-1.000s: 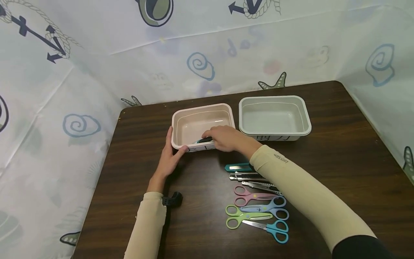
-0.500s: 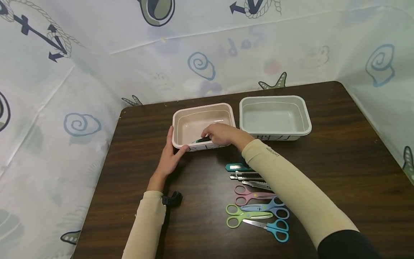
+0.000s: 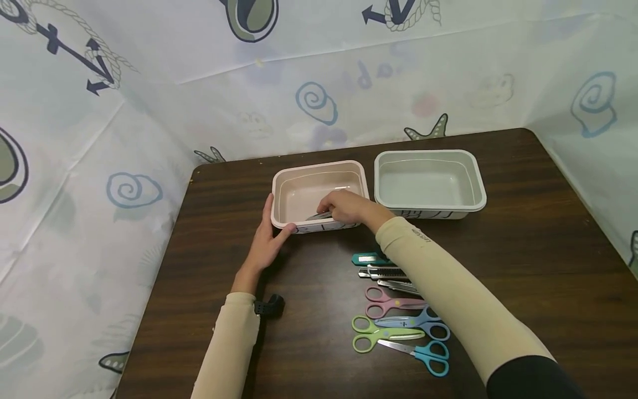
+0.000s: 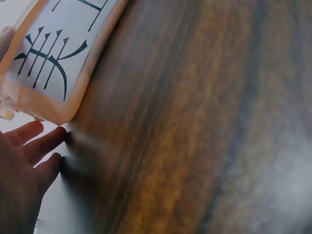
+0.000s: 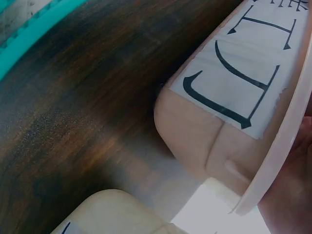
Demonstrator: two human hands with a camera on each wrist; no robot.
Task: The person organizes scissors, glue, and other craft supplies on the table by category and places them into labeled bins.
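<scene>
My left hand [image 3: 261, 248] holds the near left corner of the pink bin [image 3: 319, 166], thumb at the front rim and fingers along the end. In the left wrist view its fingers [image 4: 46, 144] reach the bin's lower corner. My right hand [image 3: 344, 206] dips into the bin over the front rim. Its curled fingers pinch a slim silver-grey utility knife [image 3: 317, 216], partly hidden by the hand. The bin's front carries a white label [image 5: 234, 73] with black characters. In the right wrist view the bin's wall hides most of this hand.
A pale green bin [image 3: 430, 209] stands just right of the pink one. Nearer me, partly under my right sleeve, lie a teal cutter [image 3: 368, 259], silver utility knives [image 3: 381, 272], and pink [image 3: 381, 302], blue [image 3: 405, 321], green [image 3: 371, 328] and turquoise [image 3: 427, 353] scissors.
The right hand has shifted slightly left and deeper into the pink bin. A dark, teal-tipped piece showed at its fingers earlier; silver-grey shows there now. The left hand stays at its corner.
</scene>
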